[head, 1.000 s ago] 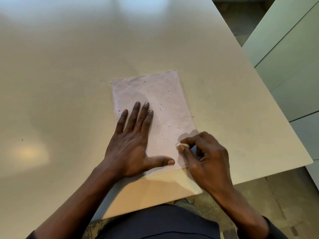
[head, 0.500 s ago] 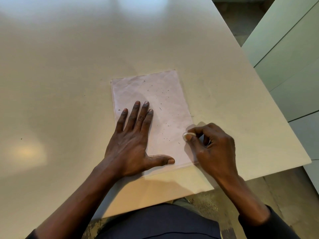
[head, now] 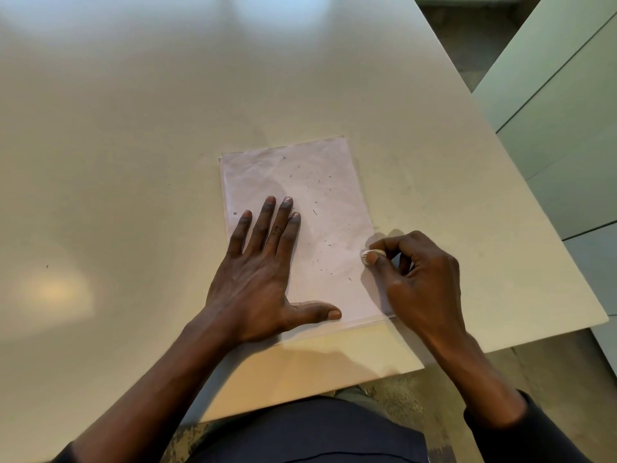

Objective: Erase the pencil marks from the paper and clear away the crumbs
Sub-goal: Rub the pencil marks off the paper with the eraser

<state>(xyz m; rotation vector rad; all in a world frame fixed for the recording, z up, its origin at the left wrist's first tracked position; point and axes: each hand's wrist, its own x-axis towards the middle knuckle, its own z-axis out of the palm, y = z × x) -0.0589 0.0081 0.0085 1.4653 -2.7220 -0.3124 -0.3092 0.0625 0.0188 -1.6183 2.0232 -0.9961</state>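
Observation:
A pale, slightly creased sheet of paper (head: 320, 182) lies on the table near its front edge. Small dark eraser crumbs (head: 325, 242) are scattered over its right half. My left hand (head: 263, 272) lies flat on the sheet's lower left part, fingers straight and thumb spread toward the bottom edge. My right hand (head: 420, 282) sits at the paper's right edge and pinches a small white eraser (head: 372, 254) between thumb and forefinger, touching the sheet there. No clear pencil marks show on the bare part of the paper.
The beige table (head: 133, 145) stretches far back and left. Its right edge runs diagonally past my right hand, its front edge lies just below the paper. Pale green cabinets (head: 561, 111) stand to the right. My dark-clothed lap (head: 300, 429) fills the bottom.
My right hand has carried the eraser up and to the right along the paper, from its lower part to the right edge. My left hand has stayed flat in place.

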